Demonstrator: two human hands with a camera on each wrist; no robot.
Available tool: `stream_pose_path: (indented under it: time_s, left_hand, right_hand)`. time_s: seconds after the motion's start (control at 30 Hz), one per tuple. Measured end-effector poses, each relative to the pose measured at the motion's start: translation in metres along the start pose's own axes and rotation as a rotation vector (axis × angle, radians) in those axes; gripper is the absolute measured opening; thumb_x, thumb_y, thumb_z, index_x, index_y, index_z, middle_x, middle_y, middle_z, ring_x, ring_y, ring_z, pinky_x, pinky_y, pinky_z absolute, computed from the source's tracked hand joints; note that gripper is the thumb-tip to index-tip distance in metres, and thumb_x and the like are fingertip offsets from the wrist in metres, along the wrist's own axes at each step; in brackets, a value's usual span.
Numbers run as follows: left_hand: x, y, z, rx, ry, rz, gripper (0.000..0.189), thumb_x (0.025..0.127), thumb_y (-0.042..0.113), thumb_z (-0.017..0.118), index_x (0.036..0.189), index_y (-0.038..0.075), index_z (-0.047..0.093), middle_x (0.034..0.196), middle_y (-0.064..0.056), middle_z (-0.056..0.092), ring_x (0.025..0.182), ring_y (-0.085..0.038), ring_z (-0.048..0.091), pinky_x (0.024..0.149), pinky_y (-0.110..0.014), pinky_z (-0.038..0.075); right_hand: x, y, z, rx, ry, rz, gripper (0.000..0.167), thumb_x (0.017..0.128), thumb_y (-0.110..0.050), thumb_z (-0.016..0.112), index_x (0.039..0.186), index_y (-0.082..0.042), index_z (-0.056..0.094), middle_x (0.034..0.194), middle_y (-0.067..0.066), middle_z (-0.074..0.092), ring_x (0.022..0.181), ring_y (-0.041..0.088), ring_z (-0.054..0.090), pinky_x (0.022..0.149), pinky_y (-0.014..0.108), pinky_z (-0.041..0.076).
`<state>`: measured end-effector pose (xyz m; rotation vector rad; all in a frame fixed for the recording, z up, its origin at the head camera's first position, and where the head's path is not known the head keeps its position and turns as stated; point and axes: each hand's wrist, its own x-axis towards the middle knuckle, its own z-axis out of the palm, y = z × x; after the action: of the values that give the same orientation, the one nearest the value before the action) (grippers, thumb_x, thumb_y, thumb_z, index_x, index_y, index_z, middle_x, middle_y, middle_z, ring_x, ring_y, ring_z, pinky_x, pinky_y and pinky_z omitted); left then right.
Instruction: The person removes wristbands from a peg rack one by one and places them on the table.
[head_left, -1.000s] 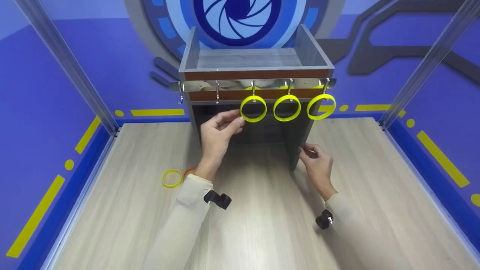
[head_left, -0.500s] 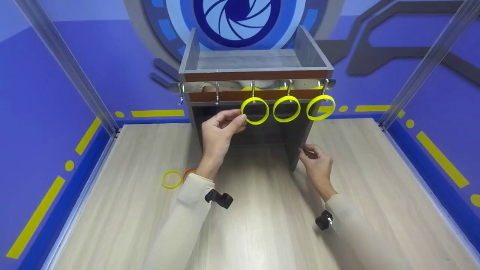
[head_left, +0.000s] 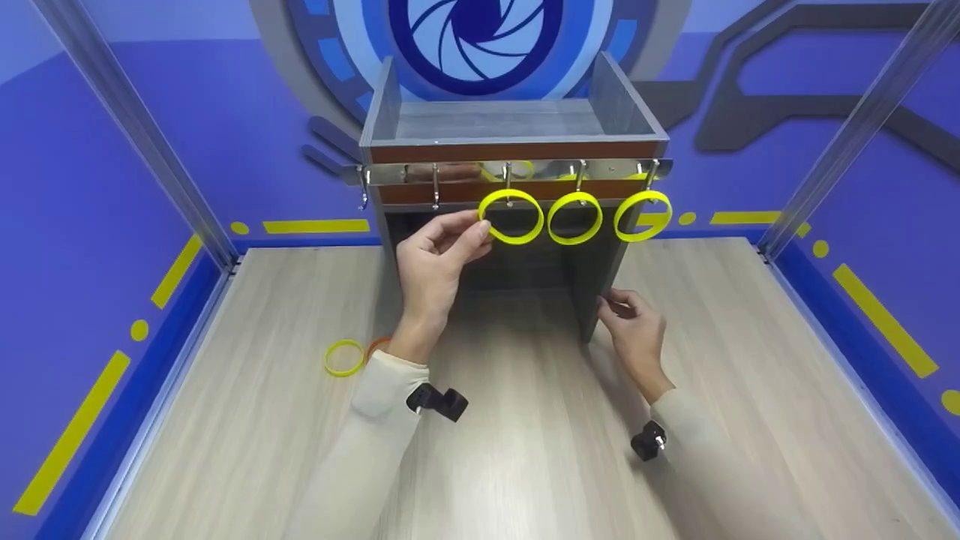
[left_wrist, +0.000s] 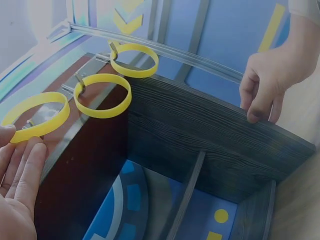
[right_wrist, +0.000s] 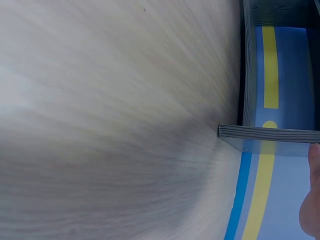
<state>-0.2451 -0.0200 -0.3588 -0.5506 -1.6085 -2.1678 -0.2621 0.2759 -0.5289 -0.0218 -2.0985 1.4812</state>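
My left hand [head_left: 433,264] pinches the left rim of a yellow ring [head_left: 517,241] between thumb and fingers. That ring is around the third hook [head_left: 509,180] from the left on the metal rail [head_left: 409,174]; whether it rests on the hook, I cannot tell. Two more yellow rings hang beside it, one in the middle [head_left: 575,241] and one at the right end [head_left: 642,238]. My right hand [head_left: 636,330] holds the front edge of the grey cabinet's right side panel [head_left: 598,281]; the left wrist view shows its thumb and fingers across that edge [left_wrist: 225,120].
On the wooden table [head_left: 262,450], left of my left forearm, lie a yellow ring [head_left: 344,373] and an orange ring [head_left: 375,346] partly hidden by the sleeve. Two hooks at the rail's left, an end one [head_left: 363,187] and another [head_left: 436,187], carry no ring. Blue patterned walls surround the table.
The pinched ring has shifted slightly right and tilted, first dipping a little and then rising, with my left hand moving along. My right hand stays on the panel.
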Motion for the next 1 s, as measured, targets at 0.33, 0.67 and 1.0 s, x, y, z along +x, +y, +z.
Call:
stream_pose_path:
  time_s: [0.33, 0.67, 1.0]
  left_hand:
    - [-0.010, 0.007, -0.010, -0.016, 0.037, -0.017, 0.022, 0.094, -0.002, 0.079, 0.113, -0.012, 0.073, 0.105, -0.019, 0.076, 0.090, -0.034, 0.077, 0.085, -0.044, 0.066]
    - [-0.021, 0.009, -0.028, -0.051, 0.101, -0.053, 0.021, 0.093, -0.003, 0.078, 0.111, -0.013, 0.073, 0.104, -0.021, 0.075, 0.087, -0.027, 0.077, 0.085, -0.043, 0.067]
    - [-0.039, 0.004, -0.051, 0.007, 0.155, -0.083, 0.024, 0.094, 0.000, 0.079, 0.112, -0.013, 0.072, 0.104, -0.019, 0.074, 0.090, -0.031, 0.077, 0.086, -0.042, 0.066]
  right_hand:
    - [-0.001, -0.005, 0.002, -0.023, 0.010, 0.025, 0.011, 0.093, 0.001, 0.079, 0.104, 0.003, 0.078, 0.105, 0.017, 0.078, 0.089, 0.015, 0.075, 0.074, 0.009, 0.058]
    - [-0.011, -0.043, -0.002, -0.001, -0.010, -0.017, 0.012, 0.094, 0.006, 0.074, 0.105, 0.011, 0.074, 0.104, 0.024, 0.076, 0.086, 0.001, 0.072, 0.075, 0.008, 0.057]
    - [-0.011, -0.042, -0.001, 0.021, 0.010, -0.022, 0.011, 0.092, 0.007, 0.076, 0.102, 0.010, 0.075, 0.102, 0.025, 0.076, 0.084, 0.001, 0.072, 0.074, 0.009, 0.058]
